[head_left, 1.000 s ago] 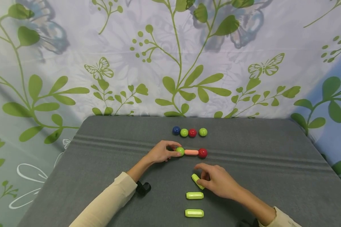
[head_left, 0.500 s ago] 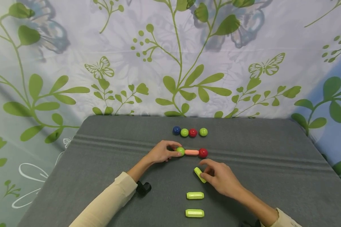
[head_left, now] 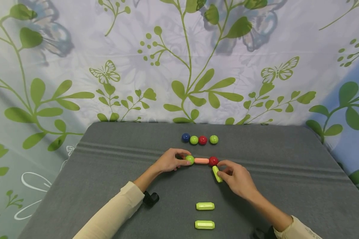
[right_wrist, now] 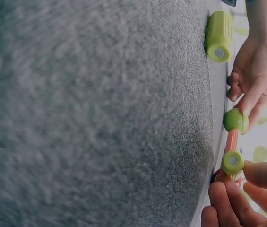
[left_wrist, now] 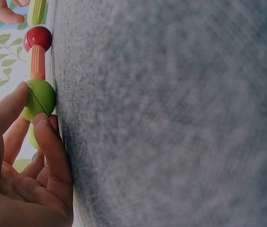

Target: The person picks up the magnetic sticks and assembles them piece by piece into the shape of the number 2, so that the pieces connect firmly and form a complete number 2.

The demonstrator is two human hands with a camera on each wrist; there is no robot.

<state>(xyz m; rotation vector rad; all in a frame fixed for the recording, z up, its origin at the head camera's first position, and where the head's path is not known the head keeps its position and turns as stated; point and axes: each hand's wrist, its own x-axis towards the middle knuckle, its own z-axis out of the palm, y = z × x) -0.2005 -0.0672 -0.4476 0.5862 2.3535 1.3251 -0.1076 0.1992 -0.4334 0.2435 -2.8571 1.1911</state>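
My left hand (head_left: 172, 160) pinches a green ball (left_wrist: 40, 99) between thumb and fingers. An orange ribbed rod (head_left: 201, 160) joins that ball to a red ball (head_left: 213, 161), in one straight row on the table. My right hand (head_left: 238, 177) pinches a lime-green rod (head_left: 217, 174), tilted, its far end close by the red ball's near side. In the right wrist view the held rod's round end shows a silvery disc (right_wrist: 233, 161). The red ball is mostly hidden behind the rod and fingers there.
Behind the row lie a blue ball (head_left: 185, 137), a green ball (head_left: 194, 140), a red ball (head_left: 202, 140) and another green ball (head_left: 213, 139). Two lime-green rods (head_left: 205, 206) lie nearer on the grey table (head_left: 107, 172). A patterned cloth (head_left: 167, 66) hangs behind.
My right hand has carried the lime-green rod away from me and rightward, up to the red ball. My left hand stays on the green ball.
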